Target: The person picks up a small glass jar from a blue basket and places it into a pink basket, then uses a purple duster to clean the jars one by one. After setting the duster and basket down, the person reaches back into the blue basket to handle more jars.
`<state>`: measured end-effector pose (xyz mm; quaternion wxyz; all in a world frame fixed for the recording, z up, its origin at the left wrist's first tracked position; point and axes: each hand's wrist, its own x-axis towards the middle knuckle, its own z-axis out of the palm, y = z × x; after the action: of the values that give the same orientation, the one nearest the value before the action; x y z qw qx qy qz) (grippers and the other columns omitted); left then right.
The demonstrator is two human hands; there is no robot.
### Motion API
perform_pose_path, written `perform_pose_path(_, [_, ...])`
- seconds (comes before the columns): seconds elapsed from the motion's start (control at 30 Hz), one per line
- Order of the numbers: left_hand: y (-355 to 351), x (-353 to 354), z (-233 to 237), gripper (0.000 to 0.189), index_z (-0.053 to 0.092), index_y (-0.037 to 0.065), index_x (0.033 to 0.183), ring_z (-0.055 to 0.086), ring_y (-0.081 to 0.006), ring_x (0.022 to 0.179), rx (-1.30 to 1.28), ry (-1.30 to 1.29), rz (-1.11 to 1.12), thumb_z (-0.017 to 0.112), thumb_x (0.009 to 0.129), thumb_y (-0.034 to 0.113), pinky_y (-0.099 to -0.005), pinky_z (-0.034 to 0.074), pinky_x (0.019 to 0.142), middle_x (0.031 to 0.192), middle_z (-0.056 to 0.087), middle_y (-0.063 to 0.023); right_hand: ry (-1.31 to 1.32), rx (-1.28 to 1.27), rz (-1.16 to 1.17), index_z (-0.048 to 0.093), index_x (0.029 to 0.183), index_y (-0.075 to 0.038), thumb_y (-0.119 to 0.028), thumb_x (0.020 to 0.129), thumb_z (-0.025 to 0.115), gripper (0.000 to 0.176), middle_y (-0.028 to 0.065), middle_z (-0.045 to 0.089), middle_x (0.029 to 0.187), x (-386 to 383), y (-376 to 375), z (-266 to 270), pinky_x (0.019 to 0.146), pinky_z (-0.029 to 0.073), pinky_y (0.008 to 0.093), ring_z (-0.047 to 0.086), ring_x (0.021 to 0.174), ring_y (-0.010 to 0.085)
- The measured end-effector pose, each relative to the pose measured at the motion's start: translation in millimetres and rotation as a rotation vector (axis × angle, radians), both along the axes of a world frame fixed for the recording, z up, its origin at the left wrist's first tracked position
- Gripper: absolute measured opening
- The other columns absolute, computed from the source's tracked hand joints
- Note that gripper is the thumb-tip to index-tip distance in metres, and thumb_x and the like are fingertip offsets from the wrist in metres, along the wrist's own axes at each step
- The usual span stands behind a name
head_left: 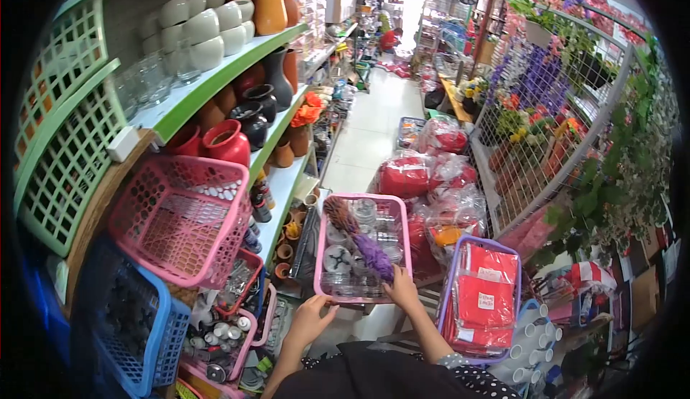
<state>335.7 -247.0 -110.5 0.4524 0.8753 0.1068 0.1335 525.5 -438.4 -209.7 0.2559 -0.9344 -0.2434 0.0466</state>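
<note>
A pink basket (404,230) with clear glassware (338,259) in it stands in front of me. Across the glassware lies a long bundle, a feather duster by its look (366,248), brown at the far end and purple at the near end. My right hand (402,290) is at the basket's near right corner, its fingers at the purple end; whether they grip it is hard to tell. My left hand (311,320) is at the near left corner, fingertips by the rim, thumb apart from the fingers, with nothing visible in it.
At the left are an empty pink basket (180,219), a blue basket (169,320) and shelves with bowls (207,39) and vases. Right of me, a purple basket (517,291) holds red packets. Bagged red goods (406,176) and a wire rack (560,111) stand beyond, beside the aisle.
</note>
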Motion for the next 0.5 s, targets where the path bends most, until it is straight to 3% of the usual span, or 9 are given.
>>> perform_pose_path(0.07, [-3.5, 12.1, -3.5, 0.02, 0.06, 0.001, 0.093, 0.061, -0.0271, 0.086, -0.034, 0.023, -0.035, 0.061, 0.079, 0.015, -0.0342, 0.047, 0.076, 0.089, 0.061, -0.0126, -0.004, -0.083, 0.007, 0.039, 0.126, -0.008, -0.021, 0.072, 0.067, 0.062, 0.0199, 0.05, 0.11, 1.9, -0.8, -10.9, 0.078, 0.048, 0.0458, 0.055, 0.097, 0.0375])
perform_pose_path(0.2, [-1.3, 39.7, -16.2, 0.021, 0.06, 0.001, 0.095, 0.061, -0.027, 0.088, -0.051, 0.048, -0.125, 0.06, 0.081, 0.017, -0.0334, 0.047, 0.078, 0.092, 0.061, -0.013, 0.011, -0.085, -0.042, 0.043, 0.121, -0.006, -0.02, 0.073, 0.064, 0.054, 0.0212, 0.056, 0.099, 9.8, -0.4, -18.3, 0.077, 0.048, 0.0453, 0.058, 0.089, 0.0383])
perform_pose_path(0.3, [2.3, 65.2, -8.3, 0.022, 0.06, 0.001, 0.096, 0.061, -0.0267, 0.087, -0.082, 0.084, -0.153, 0.06, 0.082, 0.018, -0.0328, 0.047, 0.077, 0.092, 0.061, -0.0135, 0.17, 0.072, -0.018, 0.052, 0.109, 0.0, -0.021, 0.074, 0.06, 0.043, 0.0247, 0.061, 0.088, 20.9, -0.3, -25.7, 0.076, 0.047, 0.0429, 0.061, 0.084, 0.0374])
perform_pose_path(0.4, [11.4, 97.0, -18.0, 0.022, 0.06, -0.001, 0.096, 0.062, -0.0221, 0.082, -0.088, 0.073, -0.18, 0.059, 0.083, 0.016, -0.0297, 0.047, 0.071, 0.091, 0.062, -0.0118, 0.36, 0.172, -0.103, 0.053, 0.108, 0.002, -0.023, 0.075, 0.059, 0.042, 0.0246, 0.061, 0.087, 30.1, -8.7, -23.2, 0.074, 0.047, 0.0403, 0.062, 0.08, 0.0337])
perform_pose_path(0.43, [15.0, 109.4, -21.7, 0.021, 0.06, -0.001, 0.095, 0.062, -0.0244, 0.083, -0.07, 0.059, -0.157, 0.06, 0.082, 0.017, -0.0315, 0.047, 0.072, 0.09, 0.062, -0.0132, 0.5, 0.312, -0.151, 0.054, 0.108, 0.002, -0.02, 0.078, 0.056, 0.038, 0.0193, 0.063, 0.084, 25.0, -11.4, 8.9, 0.073, 0.047, 0.0361, 0.061, 0.077, 0.0265])
perform_pose_path(0.47, [19.9, 124.4, -27.1, 0.021, 0.06, -0.001, 0.093, 0.062, -0.0268, 0.083, -0.051, 0.042, -0.134, 0.06, 0.082, 0.017, -0.0334, 0.047, 0.073, 0.09, 0.062, -0.0147, 0.494, 0.317, -0.16, 0.054, 0.108, 0.002, -0.02, 0.078, 0.056, 0.038, 0.0193, 0.063, 0.084, 27.1, -16.6, 1.8, 0.073, 0.047, 0.0361, 0.061, 0.077, 0.0265])
perform_pose_path(0.5, [26.4, 142.9, -40.1, 0.022, 0.06, 0.0, 0.092, 0.06, -0.0286, 0.086, -0.104, 0.076, -0.122, 0.061, 0.081, 0.019, -0.0342, 0.047, 0.075, 0.089, 0.061, -0.0151, 0.396, 0.519, -0.163, 0.054, 0.106, 0.001, -0.017, 0.079, 0.055, 0.033, 0.0136, 0.061, 0.079, 25.9, -26.9, -10.8, 0.066, 0.046, 0.0328, 0.058, 0.07, 0.0217])
